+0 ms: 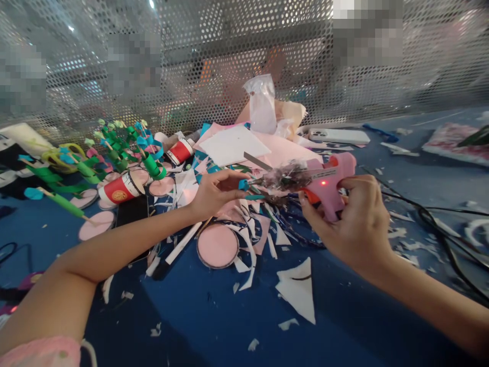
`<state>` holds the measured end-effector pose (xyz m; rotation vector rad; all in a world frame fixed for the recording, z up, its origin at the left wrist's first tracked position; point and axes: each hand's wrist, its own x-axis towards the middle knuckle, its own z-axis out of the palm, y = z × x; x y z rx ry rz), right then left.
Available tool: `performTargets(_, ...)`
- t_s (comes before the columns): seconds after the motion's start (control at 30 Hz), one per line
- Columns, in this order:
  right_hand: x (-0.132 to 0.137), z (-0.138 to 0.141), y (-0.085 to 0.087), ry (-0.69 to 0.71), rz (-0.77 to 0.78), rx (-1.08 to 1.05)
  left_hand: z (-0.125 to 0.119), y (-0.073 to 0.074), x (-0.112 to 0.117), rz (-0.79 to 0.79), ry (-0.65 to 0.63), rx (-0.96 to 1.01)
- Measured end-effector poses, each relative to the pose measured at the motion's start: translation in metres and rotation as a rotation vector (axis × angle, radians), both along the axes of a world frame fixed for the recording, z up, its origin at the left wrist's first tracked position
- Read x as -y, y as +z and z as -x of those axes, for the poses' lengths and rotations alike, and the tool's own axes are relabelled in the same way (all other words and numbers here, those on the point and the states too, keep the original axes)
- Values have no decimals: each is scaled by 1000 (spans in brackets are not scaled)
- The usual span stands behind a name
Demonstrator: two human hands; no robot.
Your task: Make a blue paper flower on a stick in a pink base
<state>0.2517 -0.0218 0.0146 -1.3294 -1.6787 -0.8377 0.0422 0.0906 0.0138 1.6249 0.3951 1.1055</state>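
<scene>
The left hand (214, 193) is nearly closed, thumb and fingertips pinching a small teal piece (246, 186) in the air above the table. It meets the front end of a pink glue gun (336, 176), which the right hand (355, 224) grips fully around the handle. The pinch at the very edge seems meant to keep the fingers back from the nozzle. A red light glows on the gun body, so it looks powered, and its tip is matted with what look like glue strands.

At the far left, green paper stems with blue and pink curls (114, 148) stand on pink discs, grouped well apart from the hands. A red paper cup (120, 189) lies tipped beside them. Below the left wrist a white marker (179, 247) rests slantwise, touching a loose pink disc (217, 245), with 1 white triangular offcut (300, 290) further right on the blue table (214, 326). Behind the hands are a white foam sheet (233, 145) and a clear plastic bag (263, 104), upright against the perforated metal screen (229, 51). Right of these lies a white phone (338, 136), face down, out of the scraps. Black cables (439, 224) trail away to the right
</scene>
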Motion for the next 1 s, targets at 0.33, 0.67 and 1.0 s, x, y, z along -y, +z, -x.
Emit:
performTargets(0.33, 4, 3, -3, -44, 116, -94, 2, 1, 0, -114, 66, -102)
performTargets(0.67, 3, 0, -2, 11, 48, -57, 2, 2, 0, -123, 77, -106)
performTargets(1.0, 2, 0, -1, -14, 20, -82, 1, 0, 0, 3, 9, -46)
